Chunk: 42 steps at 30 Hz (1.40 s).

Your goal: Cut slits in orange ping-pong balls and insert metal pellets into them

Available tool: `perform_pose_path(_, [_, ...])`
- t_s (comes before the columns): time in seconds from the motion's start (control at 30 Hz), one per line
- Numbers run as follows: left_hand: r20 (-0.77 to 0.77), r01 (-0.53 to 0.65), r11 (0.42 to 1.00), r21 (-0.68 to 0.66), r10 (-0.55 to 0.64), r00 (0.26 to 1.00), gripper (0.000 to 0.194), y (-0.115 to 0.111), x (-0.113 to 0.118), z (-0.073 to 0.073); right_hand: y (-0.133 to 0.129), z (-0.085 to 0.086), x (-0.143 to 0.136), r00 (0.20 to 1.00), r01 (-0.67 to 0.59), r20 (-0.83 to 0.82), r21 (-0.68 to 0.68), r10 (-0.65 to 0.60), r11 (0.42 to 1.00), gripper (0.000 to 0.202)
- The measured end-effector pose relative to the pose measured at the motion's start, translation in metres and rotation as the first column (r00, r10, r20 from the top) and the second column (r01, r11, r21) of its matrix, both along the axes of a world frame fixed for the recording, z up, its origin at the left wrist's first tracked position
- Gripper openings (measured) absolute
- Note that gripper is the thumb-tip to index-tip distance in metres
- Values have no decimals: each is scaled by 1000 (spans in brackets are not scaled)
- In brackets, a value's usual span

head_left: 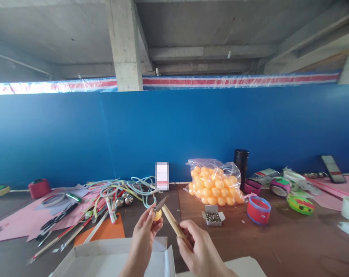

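At the near edge of a dark brown, wood-grained surface [235, 239], a shallow white cardboard tray [105, 245] is set beneath the left forearm, perhaps so that scraps are caught. Above the surface, a small, round, yellow-orange ball [157, 215] is pinched by the fingertips of the left hand [145, 229], one side apparently kept bare for access. A pale wooden rod [173, 223] is gripped in the curled fingers of the right hand [197, 245], seemingly so that its far end can be steered at the ball. Beside that end a dark, pointed piece [160, 204] is seen; whether it is joined to the rod cannot be told. Beyond, a small white card box [214, 224] of shiny metal bits is left open, likely for easy picking. Toward the far edge, smooth orange balls [216, 189] are gathered in a crinkled clear plastic bag [203, 163], backed by a flat blue panel [174, 127].
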<state>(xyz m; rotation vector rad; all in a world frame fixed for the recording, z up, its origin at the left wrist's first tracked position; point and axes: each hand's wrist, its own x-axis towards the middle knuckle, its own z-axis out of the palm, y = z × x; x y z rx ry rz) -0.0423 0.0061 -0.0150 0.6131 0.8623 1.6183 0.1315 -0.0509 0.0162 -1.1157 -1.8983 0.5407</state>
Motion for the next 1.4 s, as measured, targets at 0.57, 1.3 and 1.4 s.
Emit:
perform_pose_path(0.57, [-38, -21, 1000, -10, 20, 999, 48, 4, -1, -6, 0, -2, 0, 1000, 19, 10, 31, -19, 999, 12])
perform_pose_path(1.3, [-35, -23, 1000, -8, 23, 999, 51, 1, -1, -4, -4, 6, -1, 999, 32, -17, -26, -32, 999, 8])
perform_pose_path(1.4, [-23, -19, 1000, 1, 19, 1000, 52, 1, -2, -5, -3, 4, -1, 1000, 3, 12, -19, -3, 1000, 9])
